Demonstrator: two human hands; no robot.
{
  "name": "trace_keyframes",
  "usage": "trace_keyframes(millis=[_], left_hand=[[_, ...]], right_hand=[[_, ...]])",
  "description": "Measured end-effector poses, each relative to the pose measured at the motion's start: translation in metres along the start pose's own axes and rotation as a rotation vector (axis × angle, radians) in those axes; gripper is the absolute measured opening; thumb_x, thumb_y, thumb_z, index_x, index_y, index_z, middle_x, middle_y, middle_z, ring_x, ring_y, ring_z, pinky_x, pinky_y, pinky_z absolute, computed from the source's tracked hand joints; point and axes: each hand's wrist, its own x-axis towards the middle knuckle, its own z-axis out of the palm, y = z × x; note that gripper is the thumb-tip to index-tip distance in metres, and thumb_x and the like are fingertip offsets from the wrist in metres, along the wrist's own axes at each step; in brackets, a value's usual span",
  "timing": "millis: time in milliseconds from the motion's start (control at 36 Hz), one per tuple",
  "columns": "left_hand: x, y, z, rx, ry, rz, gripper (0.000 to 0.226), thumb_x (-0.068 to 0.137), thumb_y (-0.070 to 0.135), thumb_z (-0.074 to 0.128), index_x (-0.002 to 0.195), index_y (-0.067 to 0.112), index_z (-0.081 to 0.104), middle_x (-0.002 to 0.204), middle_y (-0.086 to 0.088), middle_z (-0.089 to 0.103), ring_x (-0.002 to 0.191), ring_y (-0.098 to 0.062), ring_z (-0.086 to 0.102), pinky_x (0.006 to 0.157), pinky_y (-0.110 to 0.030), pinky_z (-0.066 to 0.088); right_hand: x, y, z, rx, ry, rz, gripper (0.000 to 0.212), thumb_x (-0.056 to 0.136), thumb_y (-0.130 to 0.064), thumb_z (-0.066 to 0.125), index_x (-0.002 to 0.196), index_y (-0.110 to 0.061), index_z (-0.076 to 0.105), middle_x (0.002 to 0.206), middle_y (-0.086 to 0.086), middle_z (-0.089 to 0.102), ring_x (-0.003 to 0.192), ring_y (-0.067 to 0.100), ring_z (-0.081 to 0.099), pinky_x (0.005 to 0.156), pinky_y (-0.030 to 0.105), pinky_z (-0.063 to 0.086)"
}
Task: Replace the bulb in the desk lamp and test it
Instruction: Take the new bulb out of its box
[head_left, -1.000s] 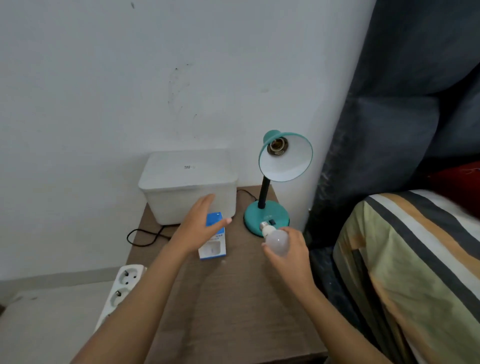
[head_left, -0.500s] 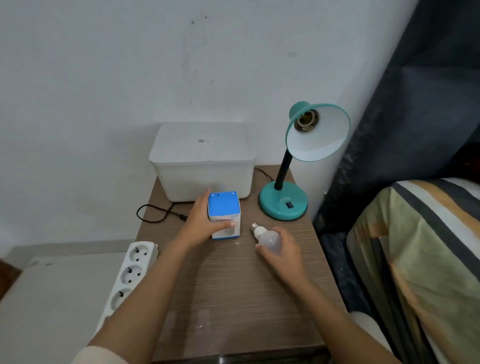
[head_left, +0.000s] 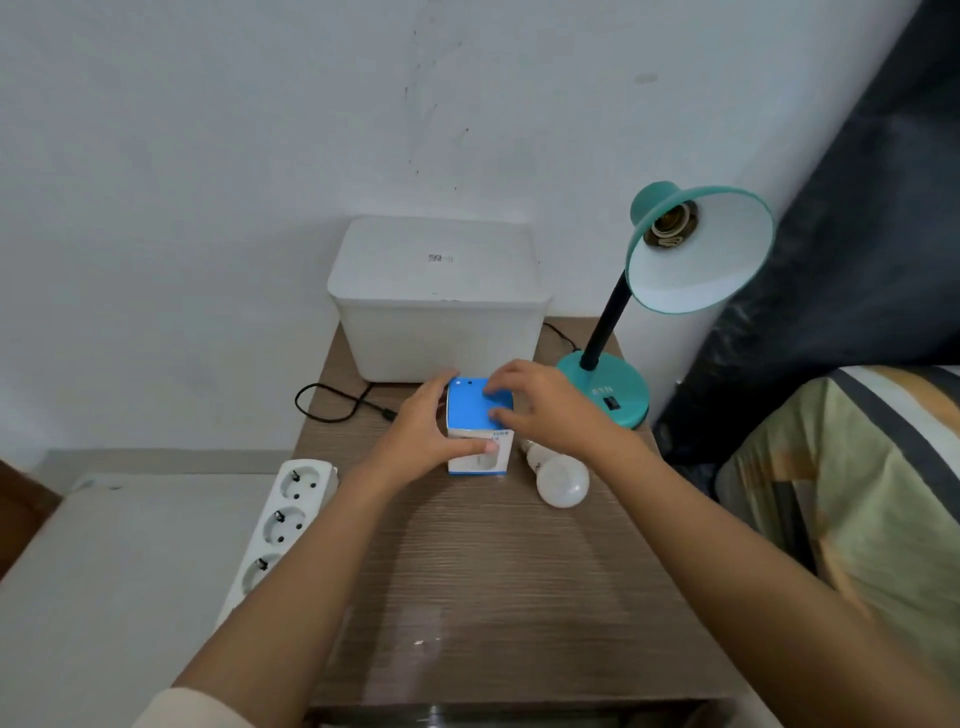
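White lidded bin (head_left: 439, 306) against wall; power strip (head_left: 283, 525) beside table; striped bedding (head_left: 852, 493) right.

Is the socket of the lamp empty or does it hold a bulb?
Empty: the bare socket shows inside the shade; a bulb lies on the table.

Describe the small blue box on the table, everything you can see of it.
The blue box is a small cardboard carton, blue on top with a white front bearing a printed picture. It stands upright and closed on the wooden table, before the white bin. The left hand grips its side; the right hand rests fingers on top.
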Motion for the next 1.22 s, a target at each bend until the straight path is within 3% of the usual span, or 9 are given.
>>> trace_keyframes(millis=[278,361,528,639,750,889,972,1056,1222], left_hand=[[-0.005,0.001,0.001,0.062,-0.037,-0.004,0.106,0.065,0.046,0.08,0.148,0.025,0.017,0.153,0.002,0.027,0.137,-0.015,0.029,0.104,-0.029,0.028],[-0.004,0.002,0.0,0.07,-0.055,-0.02,0.108,0.065,0.047,0.08,0.148,0.026,0.015,0.153,0.001,0.025,0.138,-0.016,0.028,0.108,-0.034,0.029],[-0.004,0.003,-0.001,0.041,-0.063,-0.008,0.108,0.065,0.046,0.08,0.148,0.025,0.015,0.152,0.003,0.028,0.136,-0.014,0.032,0.104,-0.027,0.03],[-0.004,0.001,-0.001,0.026,-0.077,-0.012,0.103,0.07,0.044,0.077,0.149,0.026,0.014,0.152,0.002,0.03,0.135,-0.014,0.035,0.11,-0.035,0.035],[-0.005,0.0,-0.002,0.015,-0.073,-0.01,0.104,0.069,0.048,0.077,0.149,0.027,0.014,0.152,0.005,0.03,0.136,-0.012,0.033,0.107,-0.027,0.032],[-0.007,0.002,0.001,-0.043,-0.072,0.013,0.096,0.066,0.047,0.08,0.14,0.048,0.018,0.135,0.017,0.046,0.122,-0.004,0.048,0.099,-0.035,0.047],[-0.009,0.003,0.003,-0.075,-0.043,0.029,0.103,0.068,0.042,0.08,0.134,0.063,0.004,0.133,0.026,0.041,0.122,0.001,0.045,0.097,-0.027,0.045],[-0.01,0.0,0.005,-0.072,-0.03,0.028,0.111,0.066,0.046,0.08,0.138,0.058,-0.004,0.146,0.019,0.032,0.13,-0.001,0.037,0.104,-0.029,0.04],[-0.007,-0.006,0.004,-0.05,-0.042,0.021,0.114,0.065,0.049,0.079,0.141,0.053,-0.005,0.151,0.014,0.026,0.133,-0.004,0.032,0.108,-0.032,0.036]], right_hand=[[0.021,-0.012,-0.012,-0.256,-0.221,-0.026,0.049,0.079,-0.032,0.07,0.124,-0.015,0.059,0.131,0.002,0.051,0.116,0.017,0.049,0.096,0.031,0.045],[0.025,-0.018,-0.012,-0.329,-0.226,-0.047,0.049,0.079,-0.031,0.07,0.124,-0.014,0.059,0.126,0.004,0.053,0.114,0.019,0.05,0.094,0.034,0.047],[0.016,-0.012,-0.005,-0.42,-0.15,-0.178,0.032,0.085,-0.029,0.059,0.108,-0.01,0.068,0.113,0.012,0.066,0.102,0.025,0.06,0.085,0.04,0.051],[0.001,-0.003,0.003,-0.327,-0.041,-0.281,0.03,0.088,-0.027,0.05,0.091,-0.005,0.069,0.096,0.013,0.07,0.087,0.027,0.066,0.072,0.042,0.054],[-0.003,-0.001,0.006,-0.082,0.179,-0.223,0.029,0.088,-0.022,0.05,0.09,-0.003,0.071,0.086,0.015,0.073,0.077,0.026,0.068,0.07,0.04,0.057],[0.016,-0.002,0.0,0.258,0.398,0.015,0.023,0.088,-0.019,0.061,0.107,-0.011,0.071,0.1,-0.002,0.072,0.082,-0.007,0.059,0.077,0.005,0.046],[0.031,-0.004,0.002,0.412,0.448,0.137,0.022,0.087,-0.02,0.063,0.106,-0.013,0.071,0.095,-0.006,0.069,0.082,0.001,0.061,0.077,0.014,0.05],[0.046,-0.003,0.008,0.573,0.497,0.265,0.024,0.085,-0.02,0.065,0.107,-0.011,0.07,0.101,0.002,0.07,0.091,0.013,0.063,0.082,0.024,0.053],[0.043,-0.005,0.009,0.691,0.564,0.308,0.027,0.084,-0.016,0.067,0.111,-0.009,0.067,0.096,-0.002,0.066,0.083,-0.001,0.06,0.072,0.007,0.05]])
